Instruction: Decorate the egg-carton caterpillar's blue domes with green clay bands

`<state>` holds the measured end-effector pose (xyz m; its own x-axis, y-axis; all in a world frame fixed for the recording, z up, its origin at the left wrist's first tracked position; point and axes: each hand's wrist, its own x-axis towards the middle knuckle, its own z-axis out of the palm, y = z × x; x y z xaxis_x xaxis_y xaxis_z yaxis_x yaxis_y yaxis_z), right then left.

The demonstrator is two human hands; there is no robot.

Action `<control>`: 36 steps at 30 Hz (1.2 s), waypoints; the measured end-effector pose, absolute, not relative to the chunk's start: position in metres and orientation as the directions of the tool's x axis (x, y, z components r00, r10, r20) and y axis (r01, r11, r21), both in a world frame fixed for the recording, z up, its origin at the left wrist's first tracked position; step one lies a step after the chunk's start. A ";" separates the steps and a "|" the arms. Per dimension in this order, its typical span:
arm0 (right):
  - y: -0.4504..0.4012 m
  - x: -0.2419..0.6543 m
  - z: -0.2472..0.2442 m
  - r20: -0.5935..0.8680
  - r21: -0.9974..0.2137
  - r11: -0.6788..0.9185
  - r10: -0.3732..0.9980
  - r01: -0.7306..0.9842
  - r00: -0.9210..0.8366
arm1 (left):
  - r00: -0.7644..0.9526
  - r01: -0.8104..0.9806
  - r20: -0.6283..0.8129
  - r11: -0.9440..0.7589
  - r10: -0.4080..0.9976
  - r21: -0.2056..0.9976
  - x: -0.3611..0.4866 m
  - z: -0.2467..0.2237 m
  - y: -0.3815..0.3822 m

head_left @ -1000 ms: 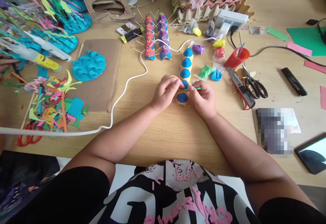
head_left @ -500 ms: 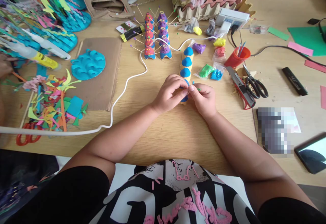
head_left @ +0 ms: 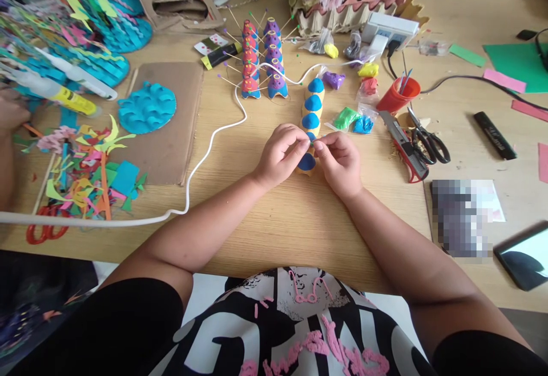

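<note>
My left hand [head_left: 283, 153] and my right hand [head_left: 340, 162] meet with pinched fingertips over an egg-carton strip [head_left: 315, 128]. What the fingertips hold is too small and covered to make out, though a speck of blue shows there. The strip is yellow, with a row of bumps capped in blue clay, and its near end lies between my hands. Just beyond and right are bags of green clay [head_left: 346, 118] and blue clay [head_left: 363, 124]. Farther left stand a red carton strip [head_left: 250, 59] and a purple carton strip [head_left: 274, 59], with ball-tipped sticks poking out.
A white cable [head_left: 214, 136] winds across the table. Scissors [head_left: 428, 139], a box cutter [head_left: 406, 150] and a red cup [head_left: 399, 95] lie or stand right. Paper scraps [head_left: 85, 176] and cardboard [head_left: 171, 119] are left, where another person's hand [head_left: 11, 110] shows.
My hands have shifted slightly left and apart, uncovering the blue bump nearest me. A green speck by my right fingers no longer shows. The other person's hand at left has come farther into view.
</note>
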<state>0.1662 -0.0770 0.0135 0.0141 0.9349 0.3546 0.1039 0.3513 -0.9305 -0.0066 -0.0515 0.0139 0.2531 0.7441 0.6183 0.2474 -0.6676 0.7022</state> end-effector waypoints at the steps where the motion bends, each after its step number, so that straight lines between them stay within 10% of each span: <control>1: -0.077 0.166 0.014 0.348 -0.934 0.344 0.937 0.101 0.024 | 0.250 0.245 0.621 -0.669 0.743 0.702 -0.007 0.014 -0.051; 36: -0.080 0.167 0.026 0.326 -0.930 0.326 0.945 0.169 -0.026 | 0.160 0.272 0.566 -0.587 0.809 0.762 -0.011 0.020 -0.055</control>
